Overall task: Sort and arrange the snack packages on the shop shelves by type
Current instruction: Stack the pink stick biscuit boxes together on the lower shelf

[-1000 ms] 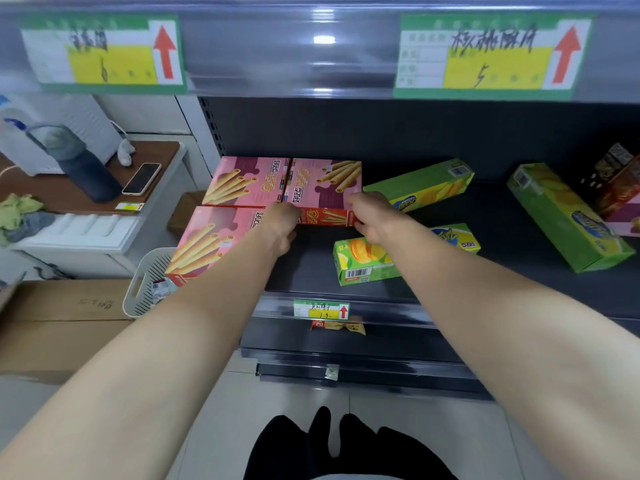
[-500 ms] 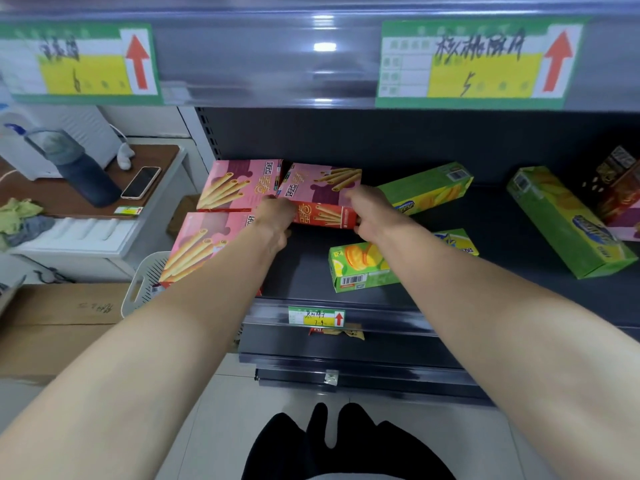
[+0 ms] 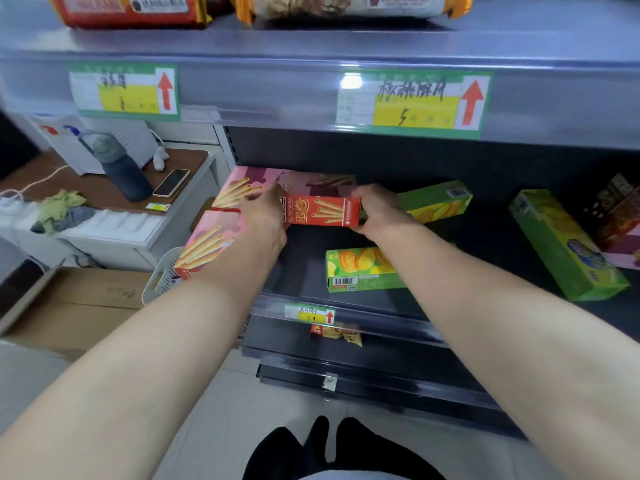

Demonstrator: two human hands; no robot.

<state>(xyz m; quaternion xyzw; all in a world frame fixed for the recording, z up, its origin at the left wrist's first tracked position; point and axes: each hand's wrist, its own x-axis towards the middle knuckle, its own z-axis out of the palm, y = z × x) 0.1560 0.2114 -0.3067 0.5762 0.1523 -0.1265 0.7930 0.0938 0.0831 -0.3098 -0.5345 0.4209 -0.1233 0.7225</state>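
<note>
Squarely between left hand [image 3: 266, 216] and right hand [image 3: 376, 210]: the biscuit-stick box [image 3: 323, 211].

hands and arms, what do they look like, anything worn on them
Both are bare. The left arm and right arm show no sleeve anywhere in the frame, so any sleeve ends out of view. The left hand and right hand wear no gloves, and no watch, bracelet or ring shows on the parts in view; some fingers are hidden.
</note>
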